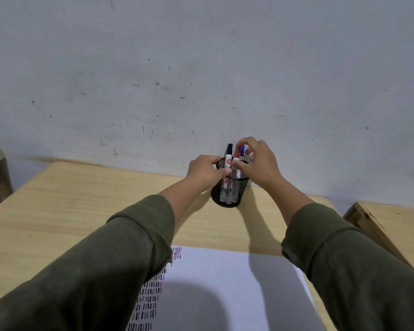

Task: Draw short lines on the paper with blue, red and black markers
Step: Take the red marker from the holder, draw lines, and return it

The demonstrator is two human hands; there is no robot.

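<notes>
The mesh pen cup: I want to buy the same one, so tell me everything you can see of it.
The pen cup is a round black wire-mesh holder standing upright on the wooden desk close to the wall. Three markers with black, red and blue caps stand in it. The left hand grips its rim; the right hand reaches over its top at the markers.

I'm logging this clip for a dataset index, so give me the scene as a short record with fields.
setting: wooden desk against a grey wall
holder: black mesh pen cup, upright near the wall
markers: black marker, red marker, blue marker, all standing in the cup
left hand: gripping the cup's rim
right hand: fingers closing around the red marker
paper: white sheet with rows of short blue, red and black lines down its left side
</notes>
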